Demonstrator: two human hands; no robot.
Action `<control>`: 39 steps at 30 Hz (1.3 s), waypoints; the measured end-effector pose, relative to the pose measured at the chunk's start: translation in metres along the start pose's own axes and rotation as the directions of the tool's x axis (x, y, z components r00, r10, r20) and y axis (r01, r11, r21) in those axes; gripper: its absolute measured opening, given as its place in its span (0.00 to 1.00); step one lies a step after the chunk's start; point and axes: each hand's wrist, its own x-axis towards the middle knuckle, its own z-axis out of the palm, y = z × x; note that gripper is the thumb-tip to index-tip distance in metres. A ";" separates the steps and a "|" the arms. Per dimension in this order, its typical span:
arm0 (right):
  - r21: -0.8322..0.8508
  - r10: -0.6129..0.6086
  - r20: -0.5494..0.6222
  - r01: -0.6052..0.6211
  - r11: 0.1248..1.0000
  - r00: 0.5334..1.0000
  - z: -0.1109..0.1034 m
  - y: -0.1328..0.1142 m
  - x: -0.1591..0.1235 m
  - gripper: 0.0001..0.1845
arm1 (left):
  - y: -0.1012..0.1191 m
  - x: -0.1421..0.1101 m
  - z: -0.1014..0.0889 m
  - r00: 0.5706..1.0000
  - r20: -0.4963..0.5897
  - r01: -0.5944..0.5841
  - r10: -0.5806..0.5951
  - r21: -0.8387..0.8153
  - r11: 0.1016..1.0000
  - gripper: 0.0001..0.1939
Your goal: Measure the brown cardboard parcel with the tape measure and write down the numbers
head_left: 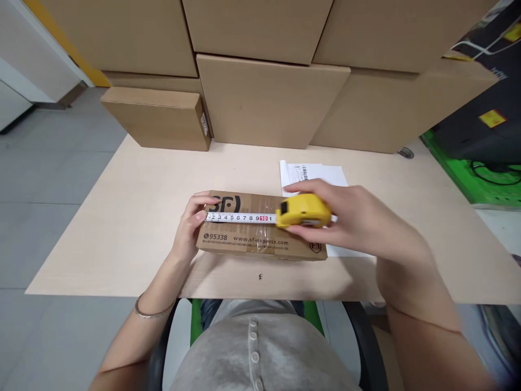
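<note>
A small brown cardboard box [228, 245] with SF printing and clear tape across its middle lies on the table in front of me. My right hand [350, 217] grips the yellow case of a tape measure [303, 210] above the right part of the box. Its white blade [240, 218] is drawn out leftward along the top of the box, with numbers up to about 11 showing. At the box's left end, my left hand [191, 222] pinches the blade's tip, thumb on top, with fingers against the box edge.
White papers [331, 174] lie partly under the box and my right hand. Large cardboard boxes [268, 103] stand along the table's back edge, with a flatter box [163, 119] at the left. A black machine [480, 117] sits on a green surface [451, 163] at the right.
</note>
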 end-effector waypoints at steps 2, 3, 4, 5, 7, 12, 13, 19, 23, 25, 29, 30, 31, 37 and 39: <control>-0.022 -0.054 0.098 0.057 0.998 0.994 0.014 -0.016 0.030 0.19 | -0.001 -0.001 -0.001 0.999 0.004 -0.042 0.042 0.005 0.999 0.18; -0.025 -0.079 0.129 0.083 0.996 0.988 0.022 -0.024 0.042 0.18 | -0.002 -0.002 -0.002 0.997 0.019 -0.071 0.070 0.003 0.998 0.21; -0.019 -0.116 0.144 0.120 0.993 0.983 0.030 -0.032 0.051 0.17 | -0.003 -0.003 -0.004 0.994 0.042 -0.098 0.098 0.002 0.995 0.24; 0.001 -0.161 0.147 0.163 0.987 0.976 0.037 -0.038 0.057 0.17 | -0.005 -0.003 -0.007 0.990 0.069 -0.121 0.120 0.004 0.993 0.25; 0.077 -0.234 0.119 0.226 0.971 0.965 0.044 -0.047 0.058 0.17 | -0.007 -0.005 -0.015 0.982 0.124 -0.150 0.144 0.038 0.988 0.25; 0.423 0.165 -0.215 -0.060 0.904 0.962 0.029 -0.031 0.014 0.22 | -0.011 -0.012 -0.039 0.958 0.241 -0.207 0.156 0.201 0.957 0.23; 0.518 0.321 -0.297 -0.130 0.845 0.899 0.026 -0.021 0.002 0.19 | -0.011 -0.013 -0.043 0.951 0.267 -0.214 0.153 0.218 0.952 0.22; 0.803 0.718 -0.214 -0.299 0.516 0.663 0.037 0.030 -0.036 0.18 | -0.007 -0.010 -0.059 0.886 0.431 -0.313 0.170 0.287 0.905 0.29; 0.858 0.677 -0.126 -0.263 0.442 0.725 0.052 0.037 -0.016 0.23 | 0.006 -0.008 -0.055 0.851 0.457 -0.419 0.259 0.293 0.860 0.31; 0.865 0.655 -0.144 -0.228 0.447 0.742 0.055 0.038 0.001 0.23 | 0.019 -0.014 -0.042 0.819 0.495 -0.476 0.289 0.306 0.824 0.35; 0.882 0.594 -0.063 -0.234 0.409 0.802 0.061 0.045 0.028 0.23 | 0.040 -0.039 -0.003 0.720 0.594 -0.628 0.359 0.338 0.701 0.39; 0.886 0.588 -0.041 -0.243 0.396 0.808 0.062 0.048 0.031 0.23 | 0.043 -0.045 0.005 0.696 0.607 -0.667 0.383 0.350 0.658 0.40; 0.885 0.585 -0.027 -0.253 0.391 0.810 0.063 0.051 0.032 0.23 | 0.044 -0.051 0.011 0.685 0.608 -0.692 0.402 0.368 0.621 0.41; 0.760 0.490 -0.176 -0.199 0.619 0.854 0.049 0.052 0.029 0.22 | 0.025 -0.037 0.005 0.796 0.392 -0.594 0.462 0.357 0.721 0.36; 0.666 0.370 -0.248 -0.119 0.736 0.895 0.041 0.045 0.037 0.23 | 0.014 -0.009 0.006 0.909 0.221 -0.407 0.353 0.293 0.865 0.29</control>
